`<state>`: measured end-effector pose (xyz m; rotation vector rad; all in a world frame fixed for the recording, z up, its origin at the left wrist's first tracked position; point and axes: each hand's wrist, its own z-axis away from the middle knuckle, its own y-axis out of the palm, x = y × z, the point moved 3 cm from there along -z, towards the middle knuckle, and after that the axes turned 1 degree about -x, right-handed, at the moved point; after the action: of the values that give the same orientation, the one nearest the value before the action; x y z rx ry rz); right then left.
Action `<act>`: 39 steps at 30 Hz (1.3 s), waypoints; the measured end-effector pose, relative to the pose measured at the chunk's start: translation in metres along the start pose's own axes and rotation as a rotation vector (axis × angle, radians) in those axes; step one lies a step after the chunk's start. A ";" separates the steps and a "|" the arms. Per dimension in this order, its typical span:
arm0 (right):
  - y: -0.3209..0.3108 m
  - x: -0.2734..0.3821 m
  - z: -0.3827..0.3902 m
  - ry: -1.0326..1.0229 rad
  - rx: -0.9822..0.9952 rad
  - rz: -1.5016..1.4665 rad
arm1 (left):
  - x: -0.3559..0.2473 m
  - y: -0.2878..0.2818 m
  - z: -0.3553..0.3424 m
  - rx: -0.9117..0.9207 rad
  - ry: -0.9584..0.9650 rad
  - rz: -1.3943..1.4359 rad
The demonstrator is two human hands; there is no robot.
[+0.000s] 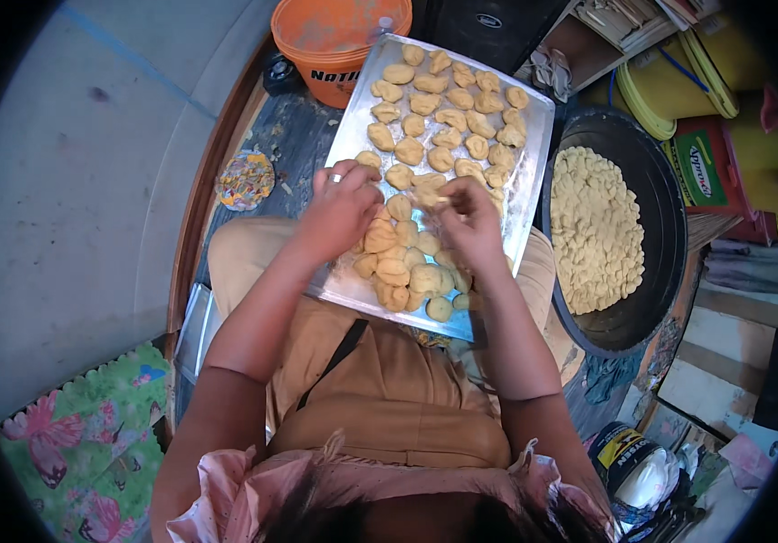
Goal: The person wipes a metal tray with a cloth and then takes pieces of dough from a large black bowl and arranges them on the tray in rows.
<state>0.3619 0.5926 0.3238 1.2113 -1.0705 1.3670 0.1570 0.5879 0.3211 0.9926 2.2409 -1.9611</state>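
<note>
A metal tray (534,136) rests across my lap, tilted in view. Spaced lumps of yellowish dough (450,118) fill its far part, and rounder dough pieces (393,270) are heaped at the near end. My left hand (345,210) is over the tray's left side, its fingers curled down beside the heap; a ring shows on one finger. What lies under those fingertips is hidden. On the other side, my right hand (472,226) has thumb and fingers pinched at a piece of dough (429,188) in the tray's middle.
A black tub (669,262) on the right holds many small dough pieces (595,231). An orange bucket (343,45) stands behind the tray's far left corner. A round patterned cloth pad (246,179) lies left. Yellow buckets (669,86) and a dark speaker box (488,32) stand beyond.
</note>
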 end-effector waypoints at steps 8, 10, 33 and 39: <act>-0.018 0.003 0.007 -0.275 0.075 0.636 | -0.011 -0.001 -0.008 0.006 0.100 0.020; -0.015 0.002 0.006 -0.235 0.092 0.652 | -0.020 0.003 -0.013 0.032 0.094 0.047; -0.036 0.011 0.029 -0.432 0.059 0.817 | -0.030 0.012 -0.029 0.029 0.122 -0.158; -0.026 -0.007 0.047 -0.341 0.137 0.887 | -0.048 0.028 -0.049 -0.001 0.180 -0.057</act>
<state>0.3935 0.5487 0.3227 1.1265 -1.9240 1.9499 0.2278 0.6105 0.3257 1.1624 2.3861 -1.9653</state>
